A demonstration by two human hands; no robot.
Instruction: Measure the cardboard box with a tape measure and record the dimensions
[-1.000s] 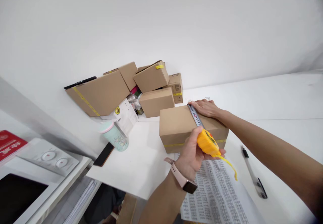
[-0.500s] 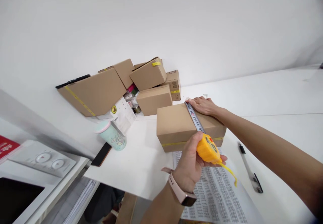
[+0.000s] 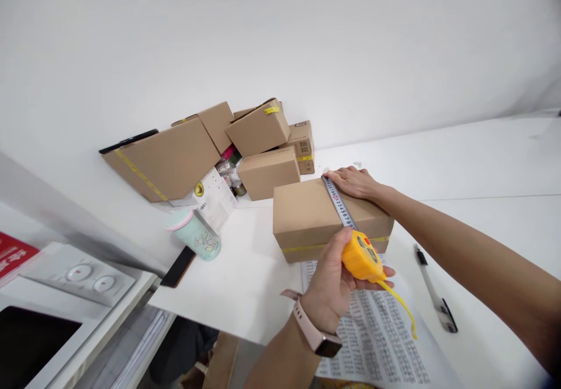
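Observation:
A brown cardboard box (image 3: 307, 214) with a yellow tape band lies on the white table (image 3: 482, 173). My left hand (image 3: 333, 284), a watch on its wrist, is closed round a yellow tape measure (image 3: 363, 257) at the box's near edge. Its white blade (image 3: 338, 203) runs across the top of the box to the far edge. There my right hand (image 3: 353, 182) lies on the box, fingers pressing the blade's end down.
A printed sheet (image 3: 372, 336) lies under the near side, a pen (image 3: 433, 297) to its right. Several cardboard boxes (image 3: 258, 132) are piled at the wall, with a mint cup (image 3: 195, 236) and a dark phone (image 3: 177, 266) on the left. A white appliance (image 3: 65, 295) stands lower left.
The tape measure case has drawn back a little toward me, pulling out more blade. The view has shifted slightly; my right hand stays on the box's far edge.

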